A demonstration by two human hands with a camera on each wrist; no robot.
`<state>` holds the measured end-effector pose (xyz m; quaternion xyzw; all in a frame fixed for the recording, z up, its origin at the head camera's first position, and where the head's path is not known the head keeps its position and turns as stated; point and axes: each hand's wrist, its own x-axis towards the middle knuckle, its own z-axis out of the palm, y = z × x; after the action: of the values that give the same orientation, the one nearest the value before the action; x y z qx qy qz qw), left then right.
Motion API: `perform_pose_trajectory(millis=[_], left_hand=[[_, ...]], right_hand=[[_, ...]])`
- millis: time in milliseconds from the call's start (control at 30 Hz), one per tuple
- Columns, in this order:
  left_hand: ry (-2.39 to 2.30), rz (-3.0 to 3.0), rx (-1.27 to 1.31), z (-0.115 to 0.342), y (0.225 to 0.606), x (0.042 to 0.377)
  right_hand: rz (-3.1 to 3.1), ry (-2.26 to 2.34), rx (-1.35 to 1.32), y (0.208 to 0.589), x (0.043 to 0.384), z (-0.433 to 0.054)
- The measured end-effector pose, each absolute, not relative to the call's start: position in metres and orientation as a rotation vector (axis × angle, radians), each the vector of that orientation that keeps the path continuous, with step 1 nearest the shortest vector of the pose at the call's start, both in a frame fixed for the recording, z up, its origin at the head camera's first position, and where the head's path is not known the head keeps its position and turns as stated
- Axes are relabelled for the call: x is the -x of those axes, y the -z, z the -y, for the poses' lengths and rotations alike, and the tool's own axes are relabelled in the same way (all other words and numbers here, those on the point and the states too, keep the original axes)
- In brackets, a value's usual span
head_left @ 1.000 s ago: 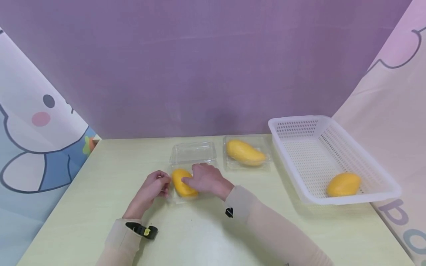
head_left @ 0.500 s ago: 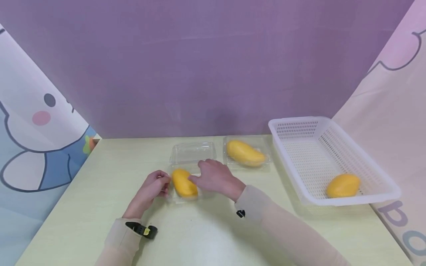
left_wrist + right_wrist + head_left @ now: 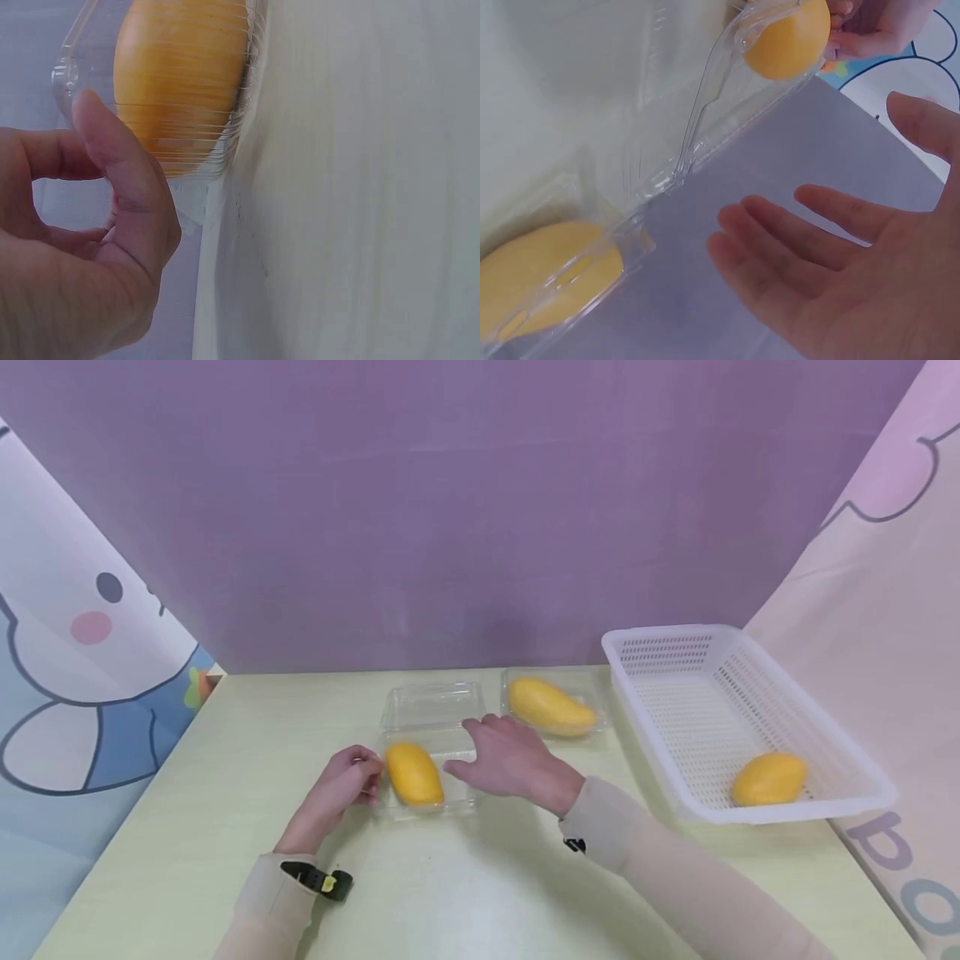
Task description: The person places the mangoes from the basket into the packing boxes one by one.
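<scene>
A yellow mango [image 3: 414, 774] lies in the left part of a clear plastic clamshell box [image 3: 459, 745], whose lid [image 3: 435, 704] is folded back toward the wall. My left hand [image 3: 347, 785] pinches the box's left edge. In the left wrist view the thumb and curled fingers [image 3: 139, 202] meet at its corner. Over the right side of this box is my right hand [image 3: 513, 762], apart from the mango. The right wrist view shows its fingers [image 3: 787, 232] spread and relaxed, with nothing held.
Behind my right hand a second clear box [image 3: 592, 681] holds another mango [image 3: 551, 707]. A white perforated basket [image 3: 637, 727] stands at the right with one mango [image 3: 770, 778] in its near end. A purple wall [image 3: 450, 527] closes off the table's back.
My right hand has let go of the mango in the open box and drawn back to the right. The left hand stays at the box's edge.
</scene>
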<state>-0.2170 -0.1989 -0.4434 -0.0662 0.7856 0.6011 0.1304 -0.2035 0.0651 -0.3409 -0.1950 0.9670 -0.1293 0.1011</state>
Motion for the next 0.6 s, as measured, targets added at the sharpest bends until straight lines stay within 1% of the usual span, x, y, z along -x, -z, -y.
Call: perform_pose_trajectory(millis=[600], left_hand=[[-1.747, -2.282, 0.185, 0.198, 0.441, 0.216]], right_hand=[[-2.942, 0.366, 0.551, 0.332, 0.195, -0.095]])
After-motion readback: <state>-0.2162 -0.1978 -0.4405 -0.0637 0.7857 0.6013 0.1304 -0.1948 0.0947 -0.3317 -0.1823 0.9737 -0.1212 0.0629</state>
